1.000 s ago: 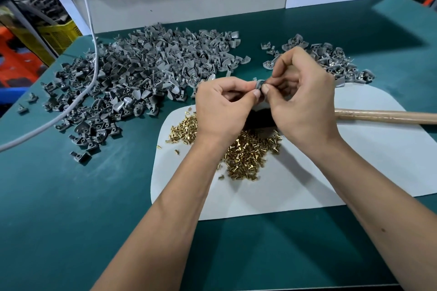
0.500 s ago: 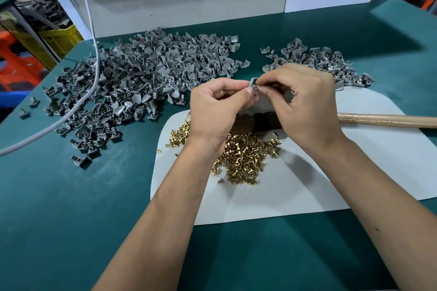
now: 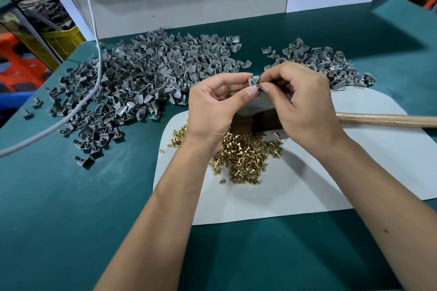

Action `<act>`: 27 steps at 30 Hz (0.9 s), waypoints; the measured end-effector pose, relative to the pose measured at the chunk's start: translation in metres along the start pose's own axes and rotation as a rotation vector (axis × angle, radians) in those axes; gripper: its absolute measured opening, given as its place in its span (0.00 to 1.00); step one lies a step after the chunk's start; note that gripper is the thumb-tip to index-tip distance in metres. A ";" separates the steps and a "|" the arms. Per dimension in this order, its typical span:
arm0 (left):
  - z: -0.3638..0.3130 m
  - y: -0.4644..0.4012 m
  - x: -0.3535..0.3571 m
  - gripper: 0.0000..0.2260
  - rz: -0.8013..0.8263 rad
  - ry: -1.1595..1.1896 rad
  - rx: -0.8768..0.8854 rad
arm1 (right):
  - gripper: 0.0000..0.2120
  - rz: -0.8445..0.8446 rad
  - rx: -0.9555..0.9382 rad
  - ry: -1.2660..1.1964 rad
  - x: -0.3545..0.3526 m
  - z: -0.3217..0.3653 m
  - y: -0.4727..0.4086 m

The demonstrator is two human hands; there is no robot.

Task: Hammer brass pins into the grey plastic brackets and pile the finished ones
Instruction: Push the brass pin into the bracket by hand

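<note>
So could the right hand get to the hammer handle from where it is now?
Probably yes, once it lets go. The right hand is pinching a brass pin at the bracket, so it is busy, but the wooden handle lies bare on the white mat just beside its wrist.

Bare forearms (image 3: 151, 231) (no sleeves)

Green bench (image 3: 71, 231): white mat (image 3: 307, 184), two grey bracket piles (image 3: 146, 82) (image 3: 331, 61), grey cable (image 3: 78, 106).
</note>
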State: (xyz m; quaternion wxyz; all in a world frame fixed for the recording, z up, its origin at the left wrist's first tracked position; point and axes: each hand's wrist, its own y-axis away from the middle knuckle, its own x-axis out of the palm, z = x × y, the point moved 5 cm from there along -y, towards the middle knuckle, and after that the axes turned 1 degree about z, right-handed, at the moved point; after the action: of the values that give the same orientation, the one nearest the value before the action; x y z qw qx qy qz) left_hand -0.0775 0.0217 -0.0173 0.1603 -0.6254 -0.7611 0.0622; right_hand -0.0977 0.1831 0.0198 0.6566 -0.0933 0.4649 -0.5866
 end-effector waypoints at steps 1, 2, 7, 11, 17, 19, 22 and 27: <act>0.001 0.000 -0.001 0.14 0.000 0.012 -0.010 | 0.03 0.006 -0.009 0.004 0.000 0.000 0.000; 0.002 0.000 -0.001 0.15 0.004 0.022 -0.022 | 0.03 0.012 -0.019 0.014 0.000 0.000 0.000; 0.001 0.000 0.000 0.15 0.038 0.049 -0.055 | 0.03 0.036 -0.081 0.101 0.001 0.002 0.001; 0.001 0.000 -0.001 0.14 0.053 0.055 -0.054 | 0.03 0.036 -0.078 0.102 -0.001 0.003 0.001; 0.000 0.002 0.000 0.14 0.046 0.054 -0.048 | 0.01 0.014 -0.028 0.076 -0.001 0.003 0.004; 0.000 0.003 0.000 0.13 0.041 0.044 -0.047 | 0.01 0.020 -0.015 0.077 -0.001 0.002 0.004; 0.000 0.003 0.002 0.12 0.033 0.016 -0.047 | 0.01 0.037 -0.014 0.080 0.000 0.001 0.004; -0.002 0.003 0.004 0.12 0.042 -0.083 -0.015 | 0.02 0.074 -0.019 0.103 0.001 -0.003 0.003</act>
State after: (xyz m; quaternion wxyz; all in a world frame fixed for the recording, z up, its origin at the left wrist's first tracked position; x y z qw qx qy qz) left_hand -0.0747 0.0256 -0.0159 0.1223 -0.6394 -0.7542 0.0857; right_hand -0.0975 0.1842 0.0157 0.6520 -0.0521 0.5067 -0.5616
